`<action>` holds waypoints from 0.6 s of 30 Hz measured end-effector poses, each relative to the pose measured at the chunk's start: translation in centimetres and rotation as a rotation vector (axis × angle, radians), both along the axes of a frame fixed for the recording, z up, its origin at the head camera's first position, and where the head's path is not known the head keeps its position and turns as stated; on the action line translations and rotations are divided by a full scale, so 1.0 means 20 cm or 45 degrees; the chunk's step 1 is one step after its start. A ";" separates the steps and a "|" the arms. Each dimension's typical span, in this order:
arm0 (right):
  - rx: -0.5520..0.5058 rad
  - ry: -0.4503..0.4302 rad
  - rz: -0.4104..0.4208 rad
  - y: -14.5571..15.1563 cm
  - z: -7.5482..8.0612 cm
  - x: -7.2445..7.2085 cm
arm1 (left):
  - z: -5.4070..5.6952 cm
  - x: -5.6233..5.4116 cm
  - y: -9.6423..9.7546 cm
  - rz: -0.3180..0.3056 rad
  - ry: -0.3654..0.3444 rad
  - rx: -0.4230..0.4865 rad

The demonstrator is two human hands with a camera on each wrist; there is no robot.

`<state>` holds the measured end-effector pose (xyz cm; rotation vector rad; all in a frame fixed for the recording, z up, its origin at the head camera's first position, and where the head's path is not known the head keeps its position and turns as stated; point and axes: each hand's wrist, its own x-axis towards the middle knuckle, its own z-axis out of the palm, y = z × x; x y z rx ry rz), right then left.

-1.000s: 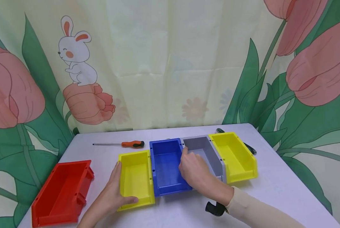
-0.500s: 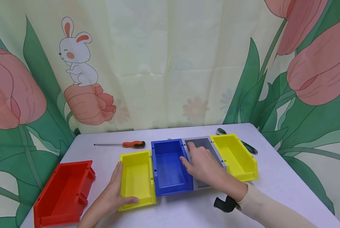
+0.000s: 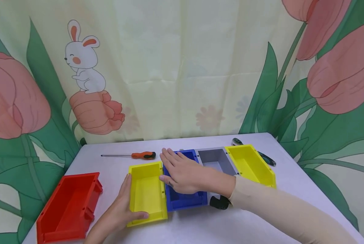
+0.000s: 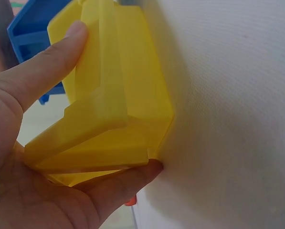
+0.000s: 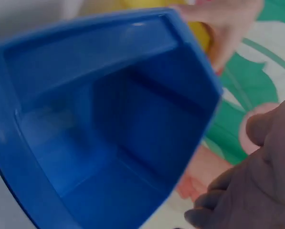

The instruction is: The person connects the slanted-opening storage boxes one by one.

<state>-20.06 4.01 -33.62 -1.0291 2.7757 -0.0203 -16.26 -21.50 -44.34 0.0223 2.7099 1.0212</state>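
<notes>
Left hand gripping near yellow bin at its 7 o'clock corner; right hand flat, fingers straight, over blue bin.

The head view looks down from above at the whole white table. The 2 wrist views sit very close: left by the yellow bin, right over the blue bin. All 3 views show the blue bin.

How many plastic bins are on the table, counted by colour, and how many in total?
Yellow bins: 2, one held by the left hand, one at the right end.
Blue bin: 1, under the right hand.
Grey bin: 1.
Red bin: 1.
Total: 5 bins.
</notes>
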 end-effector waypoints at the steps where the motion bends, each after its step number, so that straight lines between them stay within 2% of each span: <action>1: 0.018 -0.016 0.010 -0.01 -0.01 0.00 | 0.00 0.00 0.00 -0.001 0.001 0.004; 8: 0.091 -0.073 -0.071 -0.03 -0.07 0.00 | 0.00 0.00 0.01 -0.005 -0.001 0.009; 13: 0.056 -0.130 0.000 0.00 -0.08 0.00 | 0.00 0.01 0.01 -0.005 0.001 0.004; 18: 0.073 -0.104 0.024 -0.01 -0.08 0.00 | 0.01 0.01 0.00 -0.009 0.003 -0.009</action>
